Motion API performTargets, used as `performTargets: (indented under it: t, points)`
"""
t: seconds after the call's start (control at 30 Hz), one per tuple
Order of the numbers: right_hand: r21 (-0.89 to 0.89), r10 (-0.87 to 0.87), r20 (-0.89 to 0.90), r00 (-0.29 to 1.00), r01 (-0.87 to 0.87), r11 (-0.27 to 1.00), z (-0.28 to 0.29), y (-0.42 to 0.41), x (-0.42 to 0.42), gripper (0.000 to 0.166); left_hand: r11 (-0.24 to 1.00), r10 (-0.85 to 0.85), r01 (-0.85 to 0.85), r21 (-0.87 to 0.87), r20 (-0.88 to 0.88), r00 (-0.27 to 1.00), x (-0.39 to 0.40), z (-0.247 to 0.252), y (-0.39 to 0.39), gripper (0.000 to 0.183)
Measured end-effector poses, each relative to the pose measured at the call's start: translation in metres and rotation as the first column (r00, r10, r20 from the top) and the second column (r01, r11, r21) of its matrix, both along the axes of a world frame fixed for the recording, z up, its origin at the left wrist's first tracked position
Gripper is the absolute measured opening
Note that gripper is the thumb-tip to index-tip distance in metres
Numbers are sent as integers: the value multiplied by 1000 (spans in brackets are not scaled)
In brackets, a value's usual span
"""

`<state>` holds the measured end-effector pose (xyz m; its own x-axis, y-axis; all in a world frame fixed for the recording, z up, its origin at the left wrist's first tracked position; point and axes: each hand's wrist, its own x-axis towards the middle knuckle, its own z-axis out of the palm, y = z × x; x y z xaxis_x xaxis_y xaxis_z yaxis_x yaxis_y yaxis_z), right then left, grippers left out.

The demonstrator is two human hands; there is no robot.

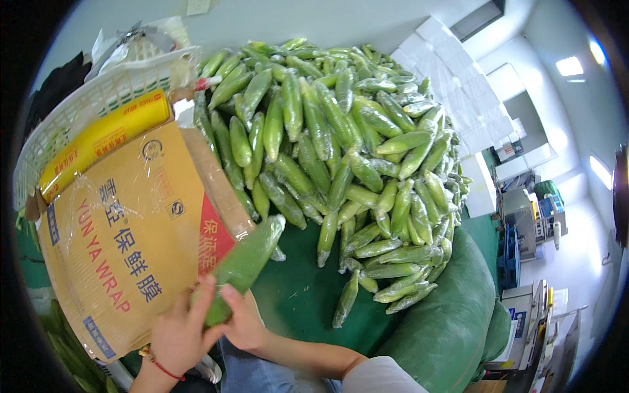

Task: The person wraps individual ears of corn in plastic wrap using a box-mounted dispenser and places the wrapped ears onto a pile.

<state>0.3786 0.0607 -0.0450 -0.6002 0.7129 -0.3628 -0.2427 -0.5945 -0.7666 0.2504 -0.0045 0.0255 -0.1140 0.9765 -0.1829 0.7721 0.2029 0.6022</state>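
A green ear of corn in its husk [243, 260] is held between my two hands at the near edge of a printed cardboard box [162, 216]. My left hand [179, 329] grips its lower end from the left. From the right, my right hand [244, 319] closes around the same end, thumb along the husk. Shiny clear film shows at the ear's upper tip; the lower end is partly hidden by my fingers. Along the box's far side lies a yellow roll of plastic wrap [105, 142]. Beyond the box spreads a big pile of film-wrapped corn ears [319, 142].
A white plastic basket [73, 105] stands behind the box. Unwrapped-looking green ears [73, 344] lie at lower left. A stuffed green sack [442, 324] bulges at right on the green floor [295, 285]. White foam boxes [447, 83] are stacked at the wall.
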Motion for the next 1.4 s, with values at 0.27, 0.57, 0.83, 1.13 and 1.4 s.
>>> performTargets:
  t: [0.27, 0.57, 0.83, 1.13, 1.4]
  points:
    - [-159, -667, 114, 736, 677, 719, 20, 112, 199, 43, 919, 254, -263, 294, 70, 965, -24, 6, -92, 45]
    - [126, -779, 28, 627, 771, 625, 27, 252, 263, 64, 797, 573, -457, 395, -255, 779, -54, -17, -179, 46]
    - [777, -80, 620, 780, -625, -76, 41, 94, -26, 40, 710, 697, -510, 486, -380, 608, -141, -57, -124, 52]
    - [733, -94, 669, 737, -675, -83, 16, 152, -159, 19, 712, 635, -297, 636, -402, 660, -257, -58, -75, 16]
    - [739, 158, 232, 960, -279, 613, -40, 230, -56, 30, 597, 730, -509, 620, -156, 666, -217, -42, -143, 8]
